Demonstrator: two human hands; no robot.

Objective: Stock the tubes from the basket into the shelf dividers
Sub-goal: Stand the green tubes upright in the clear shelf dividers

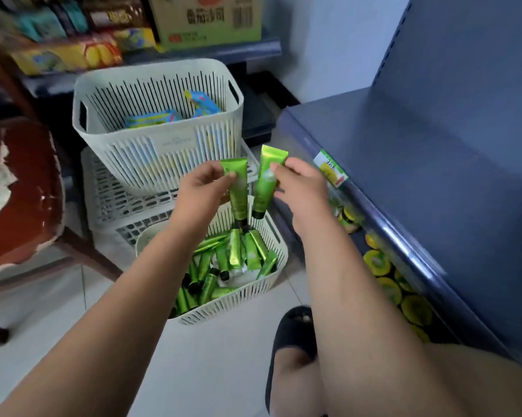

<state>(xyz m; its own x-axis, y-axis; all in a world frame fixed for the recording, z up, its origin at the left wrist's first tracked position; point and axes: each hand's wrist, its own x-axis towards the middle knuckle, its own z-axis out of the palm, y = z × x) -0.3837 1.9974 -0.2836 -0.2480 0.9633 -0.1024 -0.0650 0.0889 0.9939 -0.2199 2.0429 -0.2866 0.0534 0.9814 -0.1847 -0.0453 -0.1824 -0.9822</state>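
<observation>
1 green tube (238,188) is gripped in the left hand (204,188) and 1 more tube (265,179) in the right hand (302,188), caps down, above the basket (271,284). Further tubes (223,266) are piled inside it, beside the blue shelf (419,164).

Pale tiled floor (217,356), white wall (329,40), worn red chair (22,191)

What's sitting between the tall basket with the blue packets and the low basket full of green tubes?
In the head view, a white slotted crate lies between the tall basket and the low basket.
</observation>
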